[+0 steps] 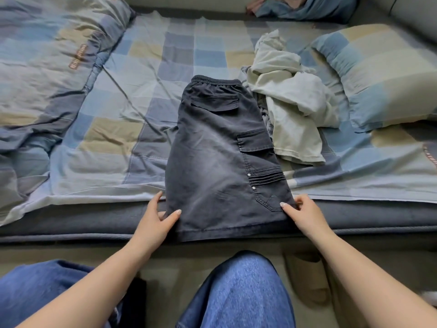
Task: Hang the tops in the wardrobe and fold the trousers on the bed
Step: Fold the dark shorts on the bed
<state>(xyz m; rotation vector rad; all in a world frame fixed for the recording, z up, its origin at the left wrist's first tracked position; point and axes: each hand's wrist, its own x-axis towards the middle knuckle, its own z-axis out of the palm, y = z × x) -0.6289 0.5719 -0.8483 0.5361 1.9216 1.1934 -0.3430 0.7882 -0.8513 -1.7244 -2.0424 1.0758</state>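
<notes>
Pinching hem corners of dark shorts (220, 147): left hand (158, 216), right hand (305, 214), bed (146, 95) edge.

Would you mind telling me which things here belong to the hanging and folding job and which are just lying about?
Part of the job:
dark shorts, held at the hem by the left hand and right hand
pale crumpled garment

Just lying about:
pillow
checked sheet
blue cloth at the bed head
slipper
</notes>
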